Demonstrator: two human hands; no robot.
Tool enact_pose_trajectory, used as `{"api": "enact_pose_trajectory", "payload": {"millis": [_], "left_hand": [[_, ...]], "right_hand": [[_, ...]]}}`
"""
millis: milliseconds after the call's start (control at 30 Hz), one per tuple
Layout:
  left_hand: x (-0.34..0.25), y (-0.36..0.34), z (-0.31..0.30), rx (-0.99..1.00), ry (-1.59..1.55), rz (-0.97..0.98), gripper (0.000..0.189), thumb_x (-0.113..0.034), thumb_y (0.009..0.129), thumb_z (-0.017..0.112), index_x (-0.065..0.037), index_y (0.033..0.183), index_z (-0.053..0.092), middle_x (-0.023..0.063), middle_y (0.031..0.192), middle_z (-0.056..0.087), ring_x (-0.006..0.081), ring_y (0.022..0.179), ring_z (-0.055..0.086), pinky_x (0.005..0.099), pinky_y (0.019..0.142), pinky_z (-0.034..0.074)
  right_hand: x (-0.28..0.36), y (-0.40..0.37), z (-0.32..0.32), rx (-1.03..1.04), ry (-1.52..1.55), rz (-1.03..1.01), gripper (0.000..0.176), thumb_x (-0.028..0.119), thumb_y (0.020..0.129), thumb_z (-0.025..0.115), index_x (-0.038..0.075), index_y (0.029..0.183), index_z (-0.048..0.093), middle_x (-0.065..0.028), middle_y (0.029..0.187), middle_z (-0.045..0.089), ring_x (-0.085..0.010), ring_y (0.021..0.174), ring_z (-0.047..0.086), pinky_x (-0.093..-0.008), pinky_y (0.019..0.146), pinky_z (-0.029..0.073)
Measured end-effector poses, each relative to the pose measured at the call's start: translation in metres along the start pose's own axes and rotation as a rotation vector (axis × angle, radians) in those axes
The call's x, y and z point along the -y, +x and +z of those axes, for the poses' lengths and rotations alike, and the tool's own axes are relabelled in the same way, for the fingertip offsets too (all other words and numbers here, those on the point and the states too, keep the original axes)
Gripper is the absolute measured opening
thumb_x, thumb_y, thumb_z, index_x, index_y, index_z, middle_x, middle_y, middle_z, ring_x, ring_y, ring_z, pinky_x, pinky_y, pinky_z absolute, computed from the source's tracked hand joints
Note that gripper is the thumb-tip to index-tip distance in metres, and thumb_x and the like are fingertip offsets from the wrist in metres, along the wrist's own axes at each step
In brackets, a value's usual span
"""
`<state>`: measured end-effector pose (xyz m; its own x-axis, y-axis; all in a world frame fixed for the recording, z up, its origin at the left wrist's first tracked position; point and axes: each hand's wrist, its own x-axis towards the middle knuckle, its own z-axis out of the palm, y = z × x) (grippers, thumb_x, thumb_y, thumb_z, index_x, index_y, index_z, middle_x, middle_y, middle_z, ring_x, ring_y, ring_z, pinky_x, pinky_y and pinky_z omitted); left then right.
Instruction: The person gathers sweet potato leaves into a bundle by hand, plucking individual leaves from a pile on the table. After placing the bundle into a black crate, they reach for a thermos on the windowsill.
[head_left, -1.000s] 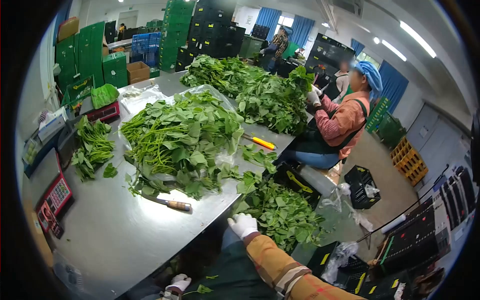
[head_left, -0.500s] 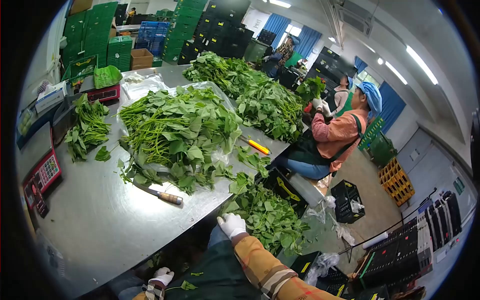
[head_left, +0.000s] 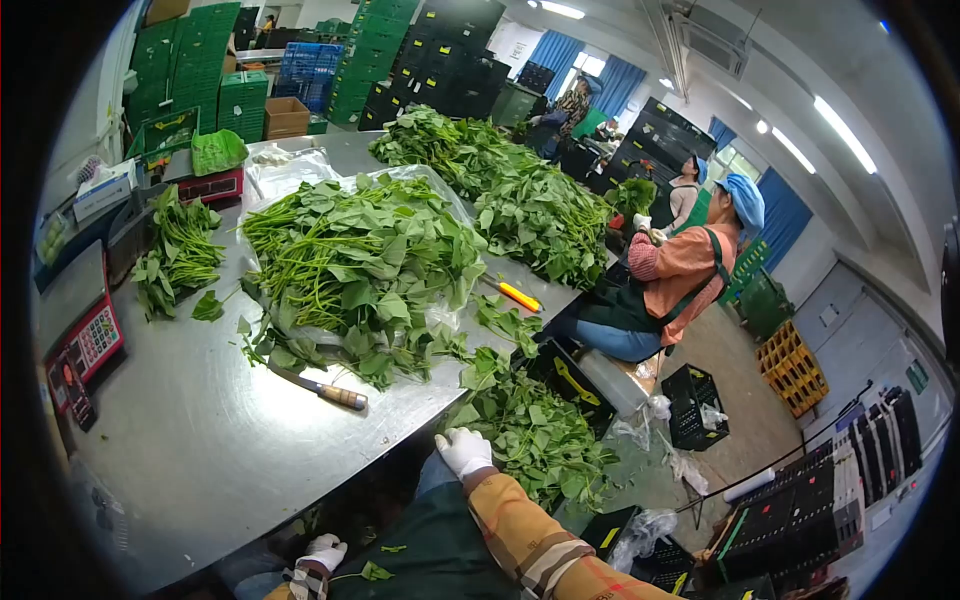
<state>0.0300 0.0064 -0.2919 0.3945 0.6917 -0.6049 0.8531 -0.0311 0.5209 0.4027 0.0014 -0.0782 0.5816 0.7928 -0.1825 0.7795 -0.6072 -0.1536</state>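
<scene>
My right hand [head_left: 463,453], in a white glove, rests loosely on my knee with nothing in it. It lies beside a heap of leafy greens [head_left: 540,435] below the table edge. Lower down, my left hand [head_left: 325,552], also gloved, lies on my lap with its fingers curled in and nothing showing in them. A loose leaf [head_left: 376,571] is on my dark apron [head_left: 440,540] near it. On the metal table, a knife [head_left: 330,392] with a wooden handle lies in front of a large pile of leafy stems [head_left: 360,260] on clear plastic.
A smaller bunch [head_left: 185,250] lies left, near red scales [head_left: 95,340]. A yellow-handled tool [head_left: 518,295] sits beside another long heap [head_left: 530,210]. One co-worker [head_left: 690,260] sits at right, holding greens. Black crates [head_left: 697,405] stand on the floor.
My hands stay where they were. The co-worker at right has lowered their hands and the greens slightly. The view has shifted very little.
</scene>
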Motion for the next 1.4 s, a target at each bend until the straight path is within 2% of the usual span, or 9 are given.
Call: {"api": "enact_pose_trajectory", "payload": {"millis": [67, 267, 600, 633, 700, 867, 1133, 1300, 1400], "left_hand": [[-0.002, -0.002, -0.004, 0.043, -0.002, -0.008, 0.040, -0.042, 0.082, 0.066, -0.010, 0.106, 0.070, 0.0160, 0.110, 0.068, 0.0334, 0.106, 0.063, 0.0408, 0.093, 0.049], [-0.002, -0.002, -0.002, -0.017, 0.000, 0.011, 0.033, -0.039, 0.079, 0.069, -0.011, 0.096, 0.072, 0.0128, 0.095, 0.071, 0.0304, 0.094, 0.067, 0.0398, 0.084, 0.052], [-0.006, -0.005, -0.008, 0.066, 0.046, 0.095, 0.041, -0.044, 0.085, 0.059, -0.010, 0.104, 0.070, 0.0159, 0.101, 0.069, 0.0332, 0.098, 0.065, 0.0414, 0.086, 0.050], [-0.018, -0.014, -0.017, 0.105, 0.020, 0.003, 0.045, -0.043, 0.085, 0.058, -0.008, 0.112, 0.068, 0.0172, 0.114, 0.067, 0.0353, 0.109, 0.062, 0.0421, 0.094, 0.049], [-0.019, -0.013, -0.017, 0.128, 0.030, 0.004, 0.046, -0.044, 0.086, 0.058, -0.009, 0.114, 0.067, 0.0172, 0.116, 0.066, 0.0349, 0.110, 0.061, 0.0424, 0.095, 0.048], [-0.018, -0.010, -0.011, 0.055, 0.033, 0.013, 0.043, -0.047, 0.085, 0.061, -0.011, 0.105, 0.069, 0.0147, 0.103, 0.069, 0.0336, 0.101, 0.064, 0.0414, 0.087, 0.050], [-0.020, -0.010, -0.016, 0.129, 0.046, -0.003, 0.048, -0.047, 0.087, 0.057, -0.009, 0.114, 0.066, 0.0163, 0.118, 0.065, 0.0342, 0.113, 0.060, 0.0427, 0.095, 0.047], [-0.014, -0.003, -0.007, 0.072, 0.048, 0.010, 0.043, -0.047, 0.084, 0.062, -0.011, 0.106, 0.069, 0.0140, 0.104, 0.069, 0.0331, 0.101, 0.064, 0.0406, 0.086, 0.049], [-0.021, -0.009, -0.013, 0.105, 0.046, -0.010, 0.044, -0.047, 0.086, 0.059, -0.010, 0.109, 0.067, 0.0149, 0.112, 0.067, 0.0348, 0.107, 0.062, 0.0425, 0.091, 0.049]], "right_hand": [[0.000, 0.000, 0.000, -0.002, 0.003, 0.000, 0.044, 0.048, 0.092, 0.050, 0.014, 0.112, 0.069, -0.0124, 0.112, 0.067, -0.0330, 0.108, 0.061, -0.0454, 0.091, 0.048], [0.000, -0.001, 0.001, -0.012, 0.011, 0.003, 0.044, 0.048, 0.092, 0.050, 0.014, 0.112, 0.069, -0.0127, 0.112, 0.067, -0.0331, 0.108, 0.061, -0.0453, 0.092, 0.048], [-0.003, 0.001, 0.004, -0.041, -0.017, -0.027, 0.043, 0.050, 0.091, 0.048, 0.015, 0.101, 0.070, -0.0123, 0.106, 0.068, -0.0348, 0.103, 0.061, -0.0509, 0.086, 0.048], [-0.005, 0.004, 0.010, -0.061, -0.011, -0.031, 0.043, 0.050, 0.091, 0.048, 0.014, 0.099, 0.070, -0.0125, 0.106, 0.068, -0.0349, 0.102, 0.061, -0.0514, 0.085, 0.048], [-0.007, 0.004, 0.011, -0.081, -0.011, -0.051, 0.043, 0.050, 0.090, 0.050, 0.014, 0.099, 0.071, -0.0126, 0.105, 0.068, -0.0348, 0.102, 0.062, -0.0508, 0.085, 0.048], [-0.004, 0.001, 0.005, -0.071, 0.025, -0.022, 0.042, 0.049, 0.090, 0.052, 0.014, 0.103, 0.071, -0.0129, 0.106, 0.068, -0.0341, 0.105, 0.061, -0.0485, 0.088, 0.048], [-0.004, 0.001, 0.006, -0.067, 0.040, -0.018, 0.041, 0.048, 0.089, 0.053, 0.013, 0.102, 0.071, -0.0126, 0.105, 0.068, -0.0340, 0.103, 0.061, -0.0486, 0.087, 0.047], [-0.004, 0.001, 0.005, -0.059, 0.037, -0.015, 0.041, 0.047, 0.090, 0.053, 0.013, 0.104, 0.071, -0.0124, 0.107, 0.068, -0.0336, 0.105, 0.061, -0.0477, 0.088, 0.048], [-0.007, 0.003, 0.007, -0.066, 0.050, -0.016, 0.041, 0.047, 0.090, 0.053, 0.013, 0.104, 0.072, -0.0123, 0.107, 0.068, -0.0336, 0.104, 0.061, -0.0471, 0.088, 0.048]]}}
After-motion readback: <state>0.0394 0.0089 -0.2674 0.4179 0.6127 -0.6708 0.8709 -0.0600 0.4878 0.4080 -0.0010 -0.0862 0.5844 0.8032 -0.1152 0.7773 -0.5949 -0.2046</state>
